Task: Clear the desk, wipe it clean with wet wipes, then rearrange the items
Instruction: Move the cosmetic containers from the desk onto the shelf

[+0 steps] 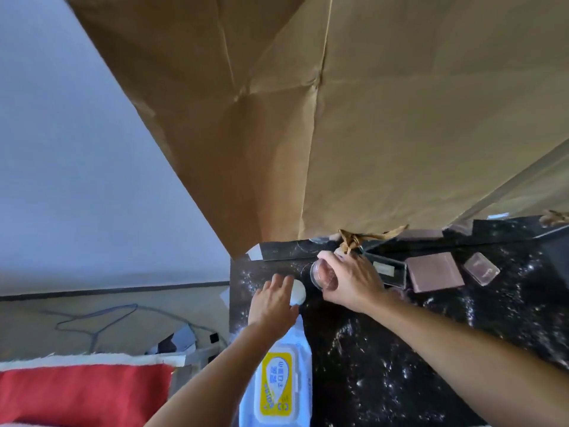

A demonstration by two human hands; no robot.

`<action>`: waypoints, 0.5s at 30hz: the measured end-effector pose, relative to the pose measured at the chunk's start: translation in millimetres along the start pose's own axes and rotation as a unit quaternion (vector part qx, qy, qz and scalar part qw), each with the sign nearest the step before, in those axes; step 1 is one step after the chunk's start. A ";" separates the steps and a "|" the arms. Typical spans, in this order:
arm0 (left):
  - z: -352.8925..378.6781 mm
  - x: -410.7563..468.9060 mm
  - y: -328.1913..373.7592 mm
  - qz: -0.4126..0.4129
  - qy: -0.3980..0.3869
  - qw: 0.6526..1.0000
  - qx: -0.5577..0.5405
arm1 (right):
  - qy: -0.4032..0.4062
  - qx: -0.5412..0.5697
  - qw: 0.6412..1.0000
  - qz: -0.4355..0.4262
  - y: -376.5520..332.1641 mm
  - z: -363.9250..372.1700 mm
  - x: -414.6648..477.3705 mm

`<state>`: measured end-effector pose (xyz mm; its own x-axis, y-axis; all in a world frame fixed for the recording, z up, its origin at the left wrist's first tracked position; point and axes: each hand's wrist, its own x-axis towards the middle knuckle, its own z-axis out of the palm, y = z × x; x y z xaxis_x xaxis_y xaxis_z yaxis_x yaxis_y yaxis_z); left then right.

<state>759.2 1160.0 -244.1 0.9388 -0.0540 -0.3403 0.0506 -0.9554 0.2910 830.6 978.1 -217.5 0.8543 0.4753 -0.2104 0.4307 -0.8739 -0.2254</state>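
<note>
Wet wipes pack (280, 374): lies flat at the desk's left edge, 6 o'clock in view, yellow lid label up, lid closed. Desk (431, 349): dark, white-speckled top.

Left hand (274, 303): just past the pack at its 12 o'clock, palm down, fingers fairly straight, lying over a white round object (299, 291) and touching it; no curl round it seen.

Right hand (354, 285): at 3 o'clock of the left, fingers and thumb curled round a clear round jar (323, 275) with pinkish contents, jar tilted.

At 3 o'clock of the right hand, in order: black labelled box (388, 269), pink box (434, 271), small clear case (481, 268).

Creased brown paper (308, 118) hangs behind, 12 o'clock. Red cloth (83, 396) at 8 o'clock.
</note>
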 end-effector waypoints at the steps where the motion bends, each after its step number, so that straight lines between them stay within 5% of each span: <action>1: 0.3 4.0 3.0 0.005 -0.014 1.000 0.004 | 0.009 0.009 1.000 0.008 4.0 -4.4 -6.1; 6: 7.0 17.9 14.3 0.006 -0.052 0.998 0.028 | 0.032 0.050 0.998 0.032 32.4 -15.0 -44.1; 15: -16.2 -0.1 71.9 0.059 0.033 0.996 0.053 | 0.060 0.056 0.994 0.072 81.9 -12.4 -129.1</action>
<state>768.3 1096.0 -208.7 0.9567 -0.1510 -0.2488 -0.0937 -0.9692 0.2277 759.2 843.8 -197.0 0.9363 0.3239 -0.1359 0.2710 -0.9122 -0.3072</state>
